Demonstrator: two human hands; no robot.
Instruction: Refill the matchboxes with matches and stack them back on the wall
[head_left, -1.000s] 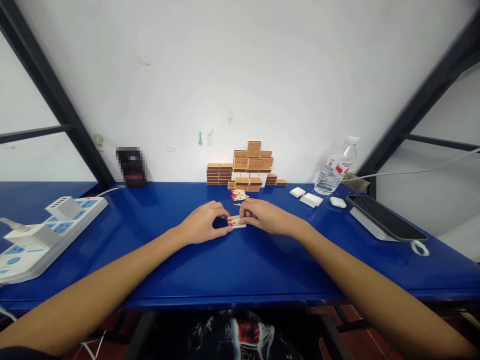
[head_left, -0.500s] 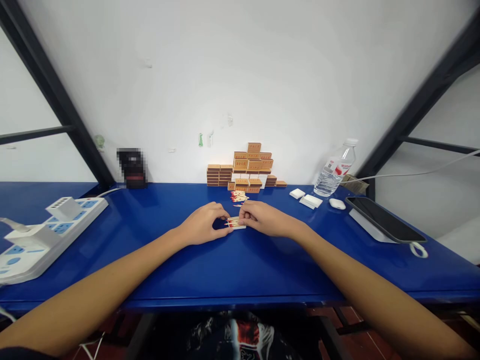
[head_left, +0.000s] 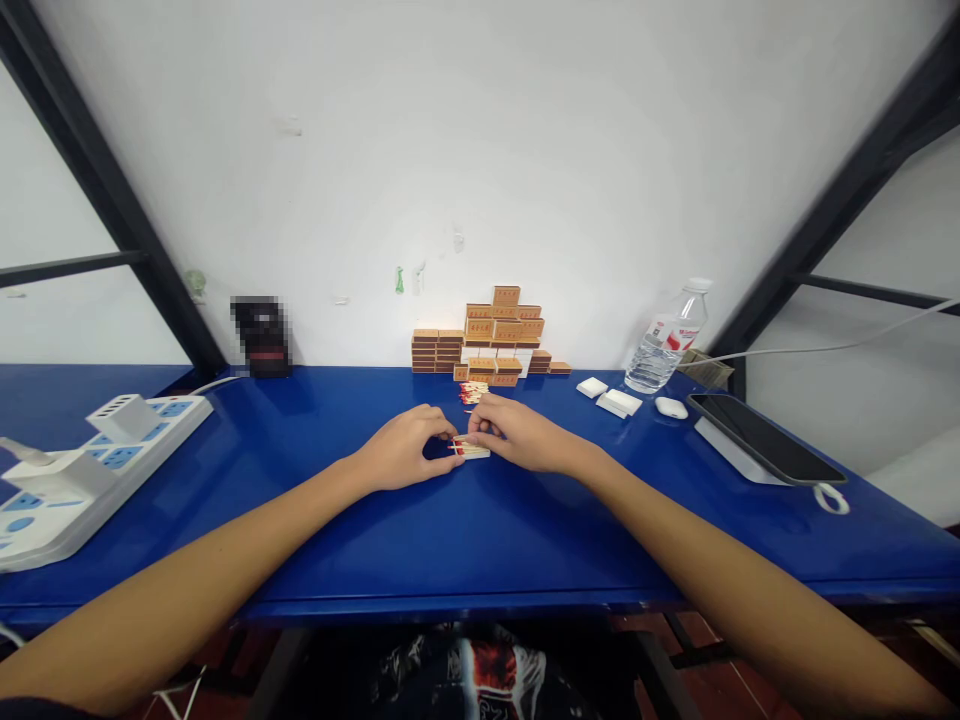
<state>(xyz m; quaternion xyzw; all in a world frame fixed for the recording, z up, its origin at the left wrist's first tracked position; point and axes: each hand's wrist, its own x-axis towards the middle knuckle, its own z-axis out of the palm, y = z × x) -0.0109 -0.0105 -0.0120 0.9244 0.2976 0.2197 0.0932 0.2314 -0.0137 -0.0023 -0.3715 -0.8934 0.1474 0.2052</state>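
A small white matchbox tray (head_left: 475,456) lies on the blue table, holding red-tipped matches (head_left: 466,447) laid lengthwise; some heads stick out at its left end. My left hand (head_left: 409,447) holds the tray by that end, thumb on the near side and fingers on the far side. Over the tray's right part, my right hand (head_left: 521,436) has thumb and index finger pinched at the matches. What sits between those fingertips is too small to make out. Just beyond, a loose pile of matches (head_left: 474,392) lies partly behind my right hand.
Stacked matchboxes (head_left: 507,328) stand against the wall, with more piled at their left. To the right are white tray-like pieces (head_left: 619,403), a water bottle (head_left: 664,340), a white case (head_left: 671,408) and a phone (head_left: 766,437). A power strip (head_left: 142,450) lies left.
My right hand has shifted left over the tray, its fingertips moving from the right end to the matches nearer the middle. My left hand keeps its hold; the view has shifted slightly.
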